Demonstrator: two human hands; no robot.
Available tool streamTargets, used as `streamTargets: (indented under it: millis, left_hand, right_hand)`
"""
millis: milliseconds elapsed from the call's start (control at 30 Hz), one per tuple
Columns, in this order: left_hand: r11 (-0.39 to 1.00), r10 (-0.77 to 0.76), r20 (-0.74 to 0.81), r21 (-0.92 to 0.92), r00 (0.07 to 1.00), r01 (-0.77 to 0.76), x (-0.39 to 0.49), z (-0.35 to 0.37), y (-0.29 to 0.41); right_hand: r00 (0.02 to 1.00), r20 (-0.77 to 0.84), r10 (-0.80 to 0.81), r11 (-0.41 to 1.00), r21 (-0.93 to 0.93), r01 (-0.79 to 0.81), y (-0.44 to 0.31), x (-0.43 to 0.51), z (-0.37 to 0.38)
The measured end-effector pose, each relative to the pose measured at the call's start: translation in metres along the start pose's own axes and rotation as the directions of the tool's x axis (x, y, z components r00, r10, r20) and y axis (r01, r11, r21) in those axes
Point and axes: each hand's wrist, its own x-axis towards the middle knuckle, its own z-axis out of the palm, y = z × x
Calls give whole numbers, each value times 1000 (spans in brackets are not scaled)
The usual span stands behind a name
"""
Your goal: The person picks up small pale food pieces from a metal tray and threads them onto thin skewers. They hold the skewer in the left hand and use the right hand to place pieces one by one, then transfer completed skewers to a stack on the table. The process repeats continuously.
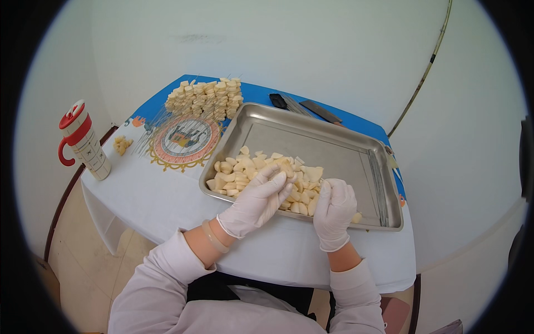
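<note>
Both of my hands wear white gloves, above the near side of a shallow metal tray (288, 121). My left hand (260, 194) pinches a pale food slice (286, 167) between thumb and fingers. To its right, my right hand (335, 206) is curled closed around what looks like a thin skewer, mostly hidden by the fingers. A pile of pale cut pieces (233, 175), perhaps peeled root vegetable or fruit, lies beneath and around the left hand. A bundle of thin metal skewers (378, 188) rests along the tray's right side.
Loaded skewers (204, 98) are stacked at the back left, their bare ends pointing toward me. Behind the tray lie a cleaver (321, 111), more skewers (295, 105) and a black object (278, 101). A red-and-white bottle (85, 140) stands left, near small yellowish scraps (122, 145).
</note>
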Motion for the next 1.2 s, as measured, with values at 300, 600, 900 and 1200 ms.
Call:
streamTargets:
  millis: [300,600,900,1200]
  left_hand:
    - [991,99,-14,97,995,-97,1,-1,-1]
    - [850,347,-5,425,938,-312,-2,8,-2]
    - [669,484,91,602,870,-436,-1,-4,-9]
    - [336,489,391,740,780,-582,-3,-2,-7]
  right_hand:
    - [999,-23,-32,999,-24,31,-2,1,0]
    - [999,-27,-19,1000,-21,19,0,0,2]
    - [998,-53,17,1000,-5,-17,0,-2,2]
    - [931,210,299,932,144,-332,4,17,-19]
